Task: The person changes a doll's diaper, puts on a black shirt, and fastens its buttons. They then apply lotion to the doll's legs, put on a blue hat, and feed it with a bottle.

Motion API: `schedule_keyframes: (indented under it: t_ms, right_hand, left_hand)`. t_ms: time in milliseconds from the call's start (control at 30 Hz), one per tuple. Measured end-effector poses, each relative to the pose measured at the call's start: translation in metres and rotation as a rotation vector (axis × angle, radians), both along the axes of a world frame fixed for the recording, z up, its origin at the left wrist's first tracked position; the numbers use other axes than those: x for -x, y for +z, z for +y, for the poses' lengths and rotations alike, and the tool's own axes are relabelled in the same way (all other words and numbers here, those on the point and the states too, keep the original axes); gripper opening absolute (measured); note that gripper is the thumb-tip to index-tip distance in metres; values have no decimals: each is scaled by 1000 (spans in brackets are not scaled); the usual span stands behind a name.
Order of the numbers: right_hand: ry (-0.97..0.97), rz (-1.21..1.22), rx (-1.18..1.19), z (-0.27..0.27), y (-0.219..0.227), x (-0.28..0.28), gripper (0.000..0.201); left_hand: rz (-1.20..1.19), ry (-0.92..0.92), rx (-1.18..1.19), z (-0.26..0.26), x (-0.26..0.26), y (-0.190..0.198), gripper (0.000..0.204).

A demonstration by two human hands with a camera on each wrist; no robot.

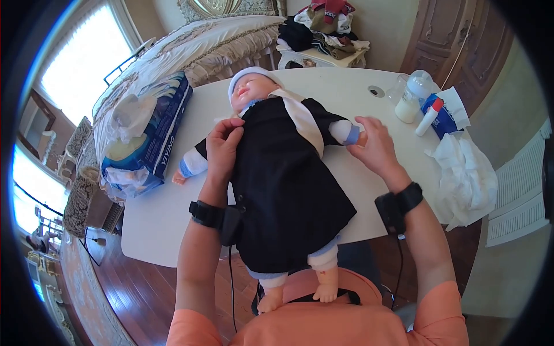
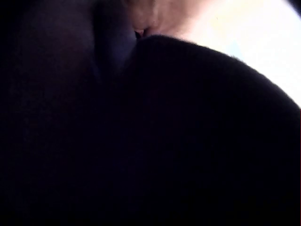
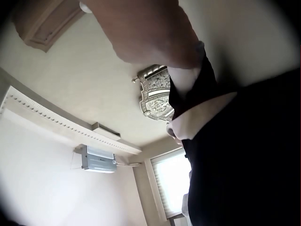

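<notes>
A baby doll (image 1: 247, 87) in a white cap lies face up on the white table, its feet hanging over the near edge. It wears a black garment (image 1: 283, 184) with a cream collar (image 1: 303, 122) over a white and blue layer. My left hand (image 1: 222, 147) pinches the black cloth at the chest, just below the neck. My right hand (image 1: 375, 147) grips the doll's hand (image 1: 362, 138) at the end of the blue-cuffed sleeve. In the right wrist view my right hand (image 3: 150, 33) is over the garment's sleeve (image 3: 207, 75). Dark cloth fills most of the left wrist view.
A blue diaper pack (image 1: 167, 135) stands at the table's left. Towards the right are a milk bottle (image 1: 408, 104), a white tube with a red cap (image 1: 428, 118), a blue packet (image 1: 447, 112) and crumpled white plastic (image 1: 464, 173). A bed (image 1: 231, 34) is behind.
</notes>
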State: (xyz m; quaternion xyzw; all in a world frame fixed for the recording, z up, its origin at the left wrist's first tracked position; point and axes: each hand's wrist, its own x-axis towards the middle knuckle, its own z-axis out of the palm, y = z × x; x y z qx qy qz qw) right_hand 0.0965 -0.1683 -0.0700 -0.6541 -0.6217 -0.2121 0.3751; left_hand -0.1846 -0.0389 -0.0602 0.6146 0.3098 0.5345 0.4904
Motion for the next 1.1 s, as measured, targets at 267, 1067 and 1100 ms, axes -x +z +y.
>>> schedule_keyframes:
  t_ms: [267,1067,1100]
  right_hand:
    - [242,814,417,-8,74,-2,30]
    - [949,1455,351,83,4,49,31]
    - [943,1272,299,101,-12,47,31]
  left_hand:
    - [573,84,-606,-20,-24,82,26]
    - [-355,-445,-301,-49,-81,95,35]
    - [-354,-472,-316,-52,-81,97,35]
